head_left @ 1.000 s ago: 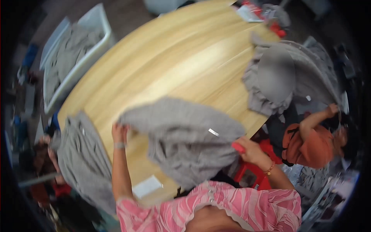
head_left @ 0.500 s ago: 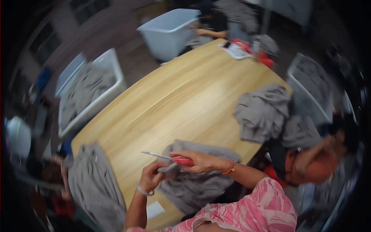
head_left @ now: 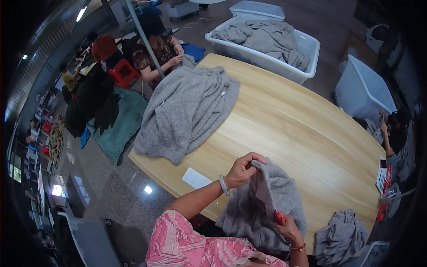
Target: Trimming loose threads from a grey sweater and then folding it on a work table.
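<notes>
A grey knitted garment (head_left: 284, 187) hangs over the near edge of the wooden table, its folds spilling toward my lap. My left hand (head_left: 243, 170), with a pale bangle at the wrist, pinches the garment's raised upper edge. In my closed right hand (head_left: 290, 229) is a red-handled tool (head_left: 279, 217). A bit of its metal end shows against the cloth; fabric hides the rest. Left of my left forearm, a white paper slip (head_left: 195, 179) lies on the table.
A heap of grey knitwear (head_left: 189, 111) covers the table's left end, and a smaller grey pile (head_left: 340, 233) sits at the right. A co-worker (head_left: 155, 51) handles cloth at the far left. White bins (head_left: 307, 75) stand beyond the table, one full of grey garments.
My view has swung left. The tool has gone from above the cloth, its long metal end in sight, to low against the garment. My left hand now holds the cloth's edge higher up.
</notes>
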Available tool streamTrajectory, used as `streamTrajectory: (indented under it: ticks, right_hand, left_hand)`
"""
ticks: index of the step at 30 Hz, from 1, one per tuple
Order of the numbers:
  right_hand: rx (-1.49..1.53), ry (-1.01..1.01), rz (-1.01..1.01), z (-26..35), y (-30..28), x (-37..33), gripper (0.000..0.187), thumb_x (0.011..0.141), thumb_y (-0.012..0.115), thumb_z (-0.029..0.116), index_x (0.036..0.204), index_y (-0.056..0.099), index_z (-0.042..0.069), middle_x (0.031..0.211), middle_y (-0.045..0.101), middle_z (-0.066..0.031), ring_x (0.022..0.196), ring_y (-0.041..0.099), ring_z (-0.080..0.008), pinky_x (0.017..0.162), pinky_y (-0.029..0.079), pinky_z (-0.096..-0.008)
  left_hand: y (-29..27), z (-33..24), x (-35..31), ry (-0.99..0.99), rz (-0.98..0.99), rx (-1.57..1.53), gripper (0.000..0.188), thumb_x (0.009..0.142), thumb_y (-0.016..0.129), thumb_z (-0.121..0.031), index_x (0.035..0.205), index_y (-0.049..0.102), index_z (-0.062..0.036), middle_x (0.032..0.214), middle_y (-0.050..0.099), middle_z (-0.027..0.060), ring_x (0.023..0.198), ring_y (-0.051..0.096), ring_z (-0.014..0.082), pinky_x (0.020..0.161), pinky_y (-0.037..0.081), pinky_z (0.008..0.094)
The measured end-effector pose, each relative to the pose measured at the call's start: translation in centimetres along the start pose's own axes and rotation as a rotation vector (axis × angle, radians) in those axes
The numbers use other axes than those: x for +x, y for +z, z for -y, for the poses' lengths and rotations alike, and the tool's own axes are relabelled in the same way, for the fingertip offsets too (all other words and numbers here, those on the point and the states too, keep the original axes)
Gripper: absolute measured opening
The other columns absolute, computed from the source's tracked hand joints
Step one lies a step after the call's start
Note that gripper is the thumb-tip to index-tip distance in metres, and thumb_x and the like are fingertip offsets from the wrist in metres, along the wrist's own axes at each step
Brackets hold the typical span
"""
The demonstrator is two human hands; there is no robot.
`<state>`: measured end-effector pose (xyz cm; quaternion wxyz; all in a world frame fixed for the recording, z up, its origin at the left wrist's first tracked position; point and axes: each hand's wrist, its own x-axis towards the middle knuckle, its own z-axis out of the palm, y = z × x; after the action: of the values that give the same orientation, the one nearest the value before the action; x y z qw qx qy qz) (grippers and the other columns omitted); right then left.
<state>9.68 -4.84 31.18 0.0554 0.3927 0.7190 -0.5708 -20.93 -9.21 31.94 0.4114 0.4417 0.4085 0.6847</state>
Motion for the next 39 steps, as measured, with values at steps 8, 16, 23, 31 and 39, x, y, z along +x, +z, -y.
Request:
streamTrajectory:
  ticks: [8, 16, 23, 31, 39]
  right_hand:
    - [-0.315, 0.075, -0.101, 1.7, 2.8, 15.1, 0.030, 0.069, 0.061, 0.003, 0.099, 0.058, 0.006, 0.084, 0.060, -0.0144, 0.081, 0.058, -0.0284, 0.074, 0.046, -0.0360]
    - [-0.571, 0.013, -0.268, -1.1, 5.4, 34.8, 0.029, 0.065, 0.056, 0.002, 0.093, 0.051, 0.006, 0.089, 0.051, -0.0186, 0.086, 0.052, -0.0414, 0.071, 0.043, -0.0478]
    - [-0.608, 0.032, -0.248, 2.8, 6.8, 40.1, 0.030, 0.065, 0.056, 0.001, 0.094, 0.049, 0.004, 0.089, 0.050, -0.0193, 0.087, 0.051, -0.0410, 0.073, 0.043, -0.0466]
    - [-0.499, 0.044, -0.253, 2.1, 4.8, 42.9, 0.031, 0.073, 0.051, 0.000, 0.103, 0.053, 0.006, 0.095, 0.053, -0.0198, 0.089, 0.052, -0.0420, 0.075, 0.044, -0.0442]
    - [-0.562, -0.013, -0.421, -5.3, 4.3, 20.9, 0.032, 0.073, 0.054, -0.003, 0.105, 0.052, 0.004, 0.097, 0.054, -0.0199, 0.086, 0.054, -0.0421, 0.071, 0.046, -0.0448]
  left_hand:
    - [-18.1, 10.4, 6.4, -0.139, -0.433, -0.329, 0.020, 0.085, 0.044, 0.006, 0.103, 0.052, -0.0015, 0.105, 0.057, 0.0083, 0.096, 0.055, 0.0135, 0.087, 0.046, 0.0278]
    - [-33.4, 24.9, 10.2, -0.114, -0.494, 0.327, 0.024, 0.073, 0.043, 0.007, 0.092, 0.055, -0.0010, 0.097, 0.059, 0.0108, 0.094, 0.057, 0.0195, 0.086, 0.043, 0.0285]
    - [-37.5, 26.0, 11.6, -0.098, -0.482, 0.205, 0.028, 0.070, 0.041, 0.011, 0.092, 0.052, -0.0014, 0.101, 0.057, 0.0121, 0.099, 0.054, 0.0217, 0.091, 0.041, 0.0305]
    - [-37.4, 29.5, 12.8, -0.470, -0.754, -0.437, 0.020, 0.093, 0.042, -0.014, 0.101, 0.056, -0.0021, 0.103, 0.061, 0.0106, 0.096, 0.058, 0.0192, 0.085, 0.049, 0.0343]
    - [-21.0, 31.1, 6.3, -0.156, -0.599, -0.332, 0.028, 0.078, 0.064, 0.005, 0.103, 0.055, -0.0014, 0.101, 0.061, 0.0095, 0.093, 0.056, 0.0137, 0.085, 0.046, 0.0262]
